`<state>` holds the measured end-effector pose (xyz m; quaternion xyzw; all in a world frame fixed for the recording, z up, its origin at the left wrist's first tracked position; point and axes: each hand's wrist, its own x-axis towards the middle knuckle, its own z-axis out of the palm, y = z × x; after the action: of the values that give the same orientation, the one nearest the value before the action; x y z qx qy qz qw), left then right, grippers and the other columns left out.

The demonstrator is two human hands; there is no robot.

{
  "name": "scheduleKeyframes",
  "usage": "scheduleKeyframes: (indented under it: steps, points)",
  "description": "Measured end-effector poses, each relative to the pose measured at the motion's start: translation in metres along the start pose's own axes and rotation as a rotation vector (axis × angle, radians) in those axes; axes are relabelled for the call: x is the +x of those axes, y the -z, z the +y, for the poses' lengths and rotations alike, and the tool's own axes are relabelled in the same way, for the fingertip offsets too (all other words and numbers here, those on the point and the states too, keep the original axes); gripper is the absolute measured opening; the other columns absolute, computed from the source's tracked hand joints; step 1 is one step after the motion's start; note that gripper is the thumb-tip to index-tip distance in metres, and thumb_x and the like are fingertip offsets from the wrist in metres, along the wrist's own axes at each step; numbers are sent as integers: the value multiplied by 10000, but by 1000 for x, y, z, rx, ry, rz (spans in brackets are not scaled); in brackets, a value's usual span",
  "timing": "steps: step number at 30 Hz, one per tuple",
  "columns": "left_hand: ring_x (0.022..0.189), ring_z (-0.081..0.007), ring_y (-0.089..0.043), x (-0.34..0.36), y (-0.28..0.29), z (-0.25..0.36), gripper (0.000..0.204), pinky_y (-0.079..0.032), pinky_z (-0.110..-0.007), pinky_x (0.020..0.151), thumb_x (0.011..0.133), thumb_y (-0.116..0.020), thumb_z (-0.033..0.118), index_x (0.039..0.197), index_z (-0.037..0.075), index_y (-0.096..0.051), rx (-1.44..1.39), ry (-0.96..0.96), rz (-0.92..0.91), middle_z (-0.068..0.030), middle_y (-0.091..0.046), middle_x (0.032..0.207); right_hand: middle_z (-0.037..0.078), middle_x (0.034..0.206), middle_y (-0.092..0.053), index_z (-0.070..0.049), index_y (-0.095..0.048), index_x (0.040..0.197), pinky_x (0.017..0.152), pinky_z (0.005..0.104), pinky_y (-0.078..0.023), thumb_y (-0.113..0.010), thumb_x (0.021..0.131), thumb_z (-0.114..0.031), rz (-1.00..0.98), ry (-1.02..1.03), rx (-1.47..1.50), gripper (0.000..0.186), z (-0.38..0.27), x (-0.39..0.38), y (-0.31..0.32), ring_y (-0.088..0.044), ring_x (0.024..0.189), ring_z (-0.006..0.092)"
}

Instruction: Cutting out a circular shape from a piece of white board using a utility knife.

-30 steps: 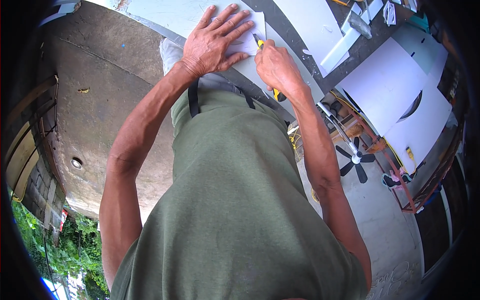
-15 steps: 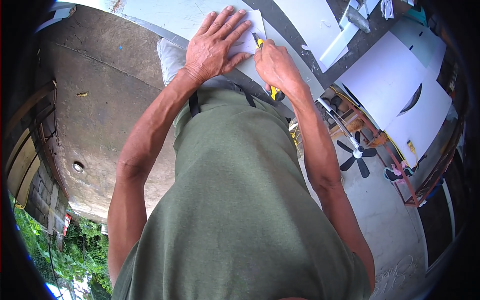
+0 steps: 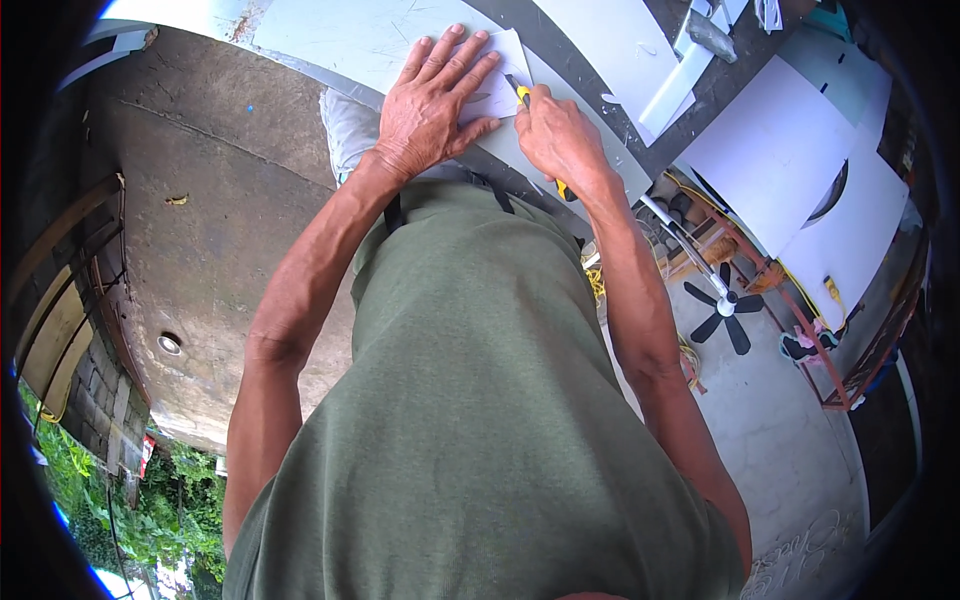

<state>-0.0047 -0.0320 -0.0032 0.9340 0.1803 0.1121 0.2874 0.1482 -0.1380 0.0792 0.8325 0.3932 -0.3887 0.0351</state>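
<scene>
Fingers of left hand [image 3: 432, 105] spread flat, pressing one small white sheet [image 3: 497, 85] on the grey-white worktop [image 3: 330, 35]. Right hand [image 3: 560, 135] fist-closed around one yellow utility knife [image 3: 523, 95], its tip touching the sheet's right edge; handle mostly hidden in the palm, yellow butt poking out below the wrist. Blade too small to make out. Two hands, one knife, one sheet under work. Several larger white panels [image 3: 770, 165] lie to the right, count unclear. One black fan [image 3: 725, 310] on the floor below.
</scene>
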Motion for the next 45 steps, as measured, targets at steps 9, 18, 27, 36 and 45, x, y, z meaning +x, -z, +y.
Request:
scheduleKeyframes:
  steps: [9, 18, 27, 36, 45]
  points:
    - [1542, -281, -261, 10, 3, -4, 857, -221, -485, 1276, 809, -769, 515, 1533, 182, -455, -49, -52, -85, -42, -332, 1650, 293, 833, -707, 41, -575, 1090, 765, 573, -547, -514, 1007, -276, -89, 176, -274, 334, 18, 13, 28, -711, 846, 470]
    - [1563, -259, -200, 12, 0, -5, 878, -149, -480, 1292, 894, -554, 666, 1602, 199, -328, 51, -102, -177, -9, -271, 1679, 309, 807, -697, 66, -549, 1028, 716, 571, -564, -502, 1025, -240, -4, 106, -151, 310, 16, 4, 7, -715, 816, 478]
    - [1567, -256, -188, 12, 1, -6, 884, -131, -481, 1294, 893, -543, 674, 1607, 204, -315, 45, -101, -186, 3, -260, 1684, 289, 777, -707, 72, -583, 970, 689, 539, -569, -567, 950, -180, 9, 162, -159, 253, 13, 3, 14, -734, 776, 448]
    - [1568, -255, -180, 12, -1, -5, 886, -127, -486, 1296, 881, -548, 680, 1607, 228, -319, 48, -99, -189, 20, -259, 1684, 298, 768, -692, 48, -535, 996, 701, 566, -567, -529, 1015, -223, 9, 123, -122, 272, 15, -4, 8, -718, 782, 477]
    - [1558, -252, -223, 11, -1, -2, 893, -143, -495, 1288, 859, -590, 691, 1591, 232, -362, 85, -93, -165, 18, -317, 1663, 273, 686, -663, 168, -531, 1031, 451, 412, -556, -477, 1024, -210, -226, -37, 199, 383, 12, 6, 23, -674, 467, 319]
